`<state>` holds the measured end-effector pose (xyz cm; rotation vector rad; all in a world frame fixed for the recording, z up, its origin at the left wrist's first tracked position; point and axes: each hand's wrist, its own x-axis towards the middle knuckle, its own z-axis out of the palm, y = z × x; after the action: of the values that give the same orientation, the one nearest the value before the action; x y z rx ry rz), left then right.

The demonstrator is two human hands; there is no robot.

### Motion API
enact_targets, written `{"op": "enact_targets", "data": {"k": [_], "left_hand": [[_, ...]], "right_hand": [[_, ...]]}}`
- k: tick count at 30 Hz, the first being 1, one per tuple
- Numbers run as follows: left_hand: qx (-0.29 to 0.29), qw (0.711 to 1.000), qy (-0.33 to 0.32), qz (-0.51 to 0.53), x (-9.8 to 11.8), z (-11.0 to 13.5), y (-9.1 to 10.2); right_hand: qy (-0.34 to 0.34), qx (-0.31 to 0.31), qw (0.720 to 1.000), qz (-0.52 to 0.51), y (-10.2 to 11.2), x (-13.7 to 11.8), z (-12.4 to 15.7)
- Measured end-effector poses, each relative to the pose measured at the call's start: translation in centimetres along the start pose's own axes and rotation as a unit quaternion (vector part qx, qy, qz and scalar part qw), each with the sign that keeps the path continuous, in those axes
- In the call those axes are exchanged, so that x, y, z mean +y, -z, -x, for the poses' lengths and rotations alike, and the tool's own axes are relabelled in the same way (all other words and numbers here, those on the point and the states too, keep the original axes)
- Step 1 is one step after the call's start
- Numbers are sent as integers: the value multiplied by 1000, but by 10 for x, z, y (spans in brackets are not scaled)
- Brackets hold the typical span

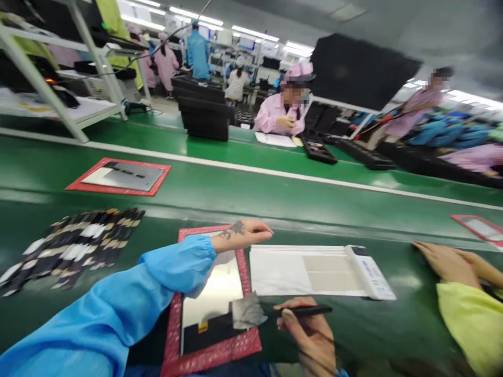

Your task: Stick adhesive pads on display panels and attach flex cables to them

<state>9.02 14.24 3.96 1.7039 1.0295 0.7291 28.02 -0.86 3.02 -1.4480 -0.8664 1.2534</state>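
Observation:
My right hand (310, 330) grips slim black tweezers (310, 311), held nearly level and pointing left. At their tip, a crinkled grey film piece (247, 313) overlaps the lower right corner of a silver display panel (214, 283). A black strip with a small yellow label runs along the panel's near end. Beneath it lies a red bubble-wrap sheet (220, 356). My left hand (243, 234), in a blue sleeve, reaches over the panel's far end with its fingers stretched to the right. Just beyond its fingertips is a stack of white-backed sheets (279, 272); contact cannot be made out.
Dark strip-like parts (78, 246) lie in a row at left. Another panel (129, 175) rests on red wrap farther back. A co-worker's hand (448, 262) with a yellow sleeve is at right. Black trays (204, 110) stand across the green bench, near a person in pink.

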Motion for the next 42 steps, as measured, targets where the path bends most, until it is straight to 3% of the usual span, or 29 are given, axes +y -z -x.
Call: {"op": "enact_targets", "data": {"k": [2,4,7,10,13,17,21,24,27,31,34,42], "left_hand": [[79,994,70,23,-15,57,22],[147,976,145,71,-26,116,28],[196,928,241,208,-32,185,9],[191,882,279,327,-29,217,-22],[177,850,287,405,-23,218,-45],[174,828,286,449,-21,207,-57],[199,831,284,435,-24,205,-58],[204,850,281,397,-23,208,-56],[161,892,278,317,-24,211,-58],[139,962,227,61,-27,211,-65],[127,968,206,-60,-26,208,-69],[134,960,173,-175,-23,202,-71]], "right_hand": [[35,-15,999,25,-4,4,-1],[46,-19,998,34,-7,11,-4],[10,-16,1000,5,-15,16,-7],[-14,-13,999,-25,-27,13,-5],[-13,-8,999,-39,-38,9,2],[7,-16,999,-33,-45,11,9],[29,-35,999,-18,-40,19,9],[46,-25,998,25,-29,26,6],[37,-24,995,94,-16,36,2],[6,-28,991,132,-2,53,5],[3,-32,991,131,3,66,11],[31,-31,990,132,5,80,17]]}}
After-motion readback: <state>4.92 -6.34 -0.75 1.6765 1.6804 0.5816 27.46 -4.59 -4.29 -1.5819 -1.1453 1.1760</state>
